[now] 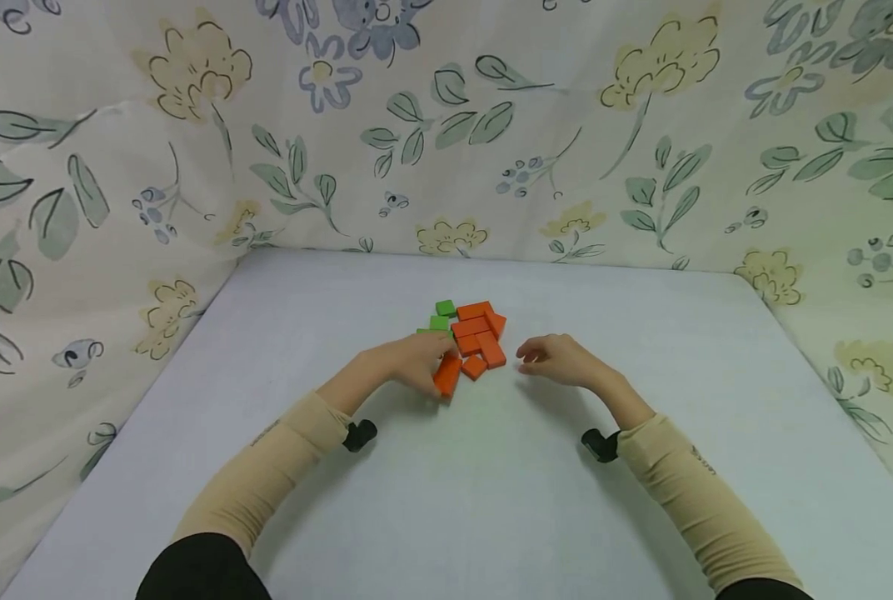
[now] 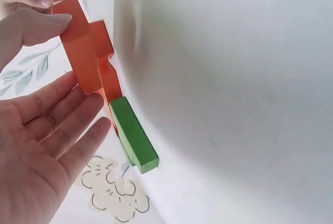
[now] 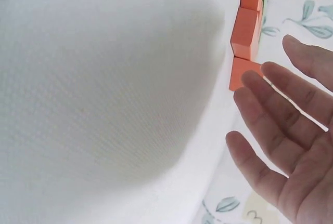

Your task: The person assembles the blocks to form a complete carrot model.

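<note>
My left hand point(image 1: 416, 363) pinches an orange block point(image 1: 447, 377) at the near left of a group of flat-lying orange blocks point(image 1: 471, 327). In the left wrist view the thumb lies on one end of this orange block point(image 2: 78, 47), with fingertips at its other end. A long green block point(image 2: 134, 135) lies just beyond those fingertips. To the right of the group, my right hand point(image 1: 561, 360) hovers with loosely bent fingers and holds nothing. The right wrist view has its fingertips close to an orange block point(image 3: 243, 72) at the group's edge.
Green blocks point(image 1: 445, 308) lie along the left side of the orange ones, partly hidden by the left hand. All rest on a white table point(image 1: 461, 500). A floral cloth point(image 1: 446, 167) hangs behind the table and at both sides.
</note>
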{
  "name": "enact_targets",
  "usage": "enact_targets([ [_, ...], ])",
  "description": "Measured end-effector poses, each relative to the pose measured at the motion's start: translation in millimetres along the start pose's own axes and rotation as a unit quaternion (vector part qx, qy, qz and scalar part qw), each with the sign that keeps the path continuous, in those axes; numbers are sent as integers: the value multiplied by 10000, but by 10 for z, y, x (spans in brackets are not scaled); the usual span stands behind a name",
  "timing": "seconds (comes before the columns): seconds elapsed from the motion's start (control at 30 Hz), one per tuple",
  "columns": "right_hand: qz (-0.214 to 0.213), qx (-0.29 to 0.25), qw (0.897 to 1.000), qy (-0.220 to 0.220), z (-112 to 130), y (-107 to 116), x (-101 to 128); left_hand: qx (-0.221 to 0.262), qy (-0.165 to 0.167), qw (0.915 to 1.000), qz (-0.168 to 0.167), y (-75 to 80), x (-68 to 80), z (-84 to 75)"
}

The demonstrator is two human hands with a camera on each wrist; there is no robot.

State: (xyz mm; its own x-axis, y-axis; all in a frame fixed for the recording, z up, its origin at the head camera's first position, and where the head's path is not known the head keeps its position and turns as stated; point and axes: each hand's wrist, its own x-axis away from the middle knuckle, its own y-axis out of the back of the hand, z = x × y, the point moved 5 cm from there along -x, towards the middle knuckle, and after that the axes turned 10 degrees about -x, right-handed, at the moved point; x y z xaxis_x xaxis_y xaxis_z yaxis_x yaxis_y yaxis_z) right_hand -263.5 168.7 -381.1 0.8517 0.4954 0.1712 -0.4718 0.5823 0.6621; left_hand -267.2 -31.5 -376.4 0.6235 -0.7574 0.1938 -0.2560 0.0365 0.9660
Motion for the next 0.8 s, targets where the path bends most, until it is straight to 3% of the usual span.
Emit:
enact_targets([
  [0.2,-166,32,9994,295,22,-27,-77,601,-77,9981,-117,-92,69,-88],
  [0.33,-357,61,9980,517,39,-39,-170,681,-94,9976,-100,-189,78,-110],
  [0.47,-438,-94,9980,448,16,-67,-260,652,-138,9977,-131,-237,86,-130],
  [0.8,-587,-277,9978,103,9,-131,-370,718,105,9973,-125,-274,175,-153],
])
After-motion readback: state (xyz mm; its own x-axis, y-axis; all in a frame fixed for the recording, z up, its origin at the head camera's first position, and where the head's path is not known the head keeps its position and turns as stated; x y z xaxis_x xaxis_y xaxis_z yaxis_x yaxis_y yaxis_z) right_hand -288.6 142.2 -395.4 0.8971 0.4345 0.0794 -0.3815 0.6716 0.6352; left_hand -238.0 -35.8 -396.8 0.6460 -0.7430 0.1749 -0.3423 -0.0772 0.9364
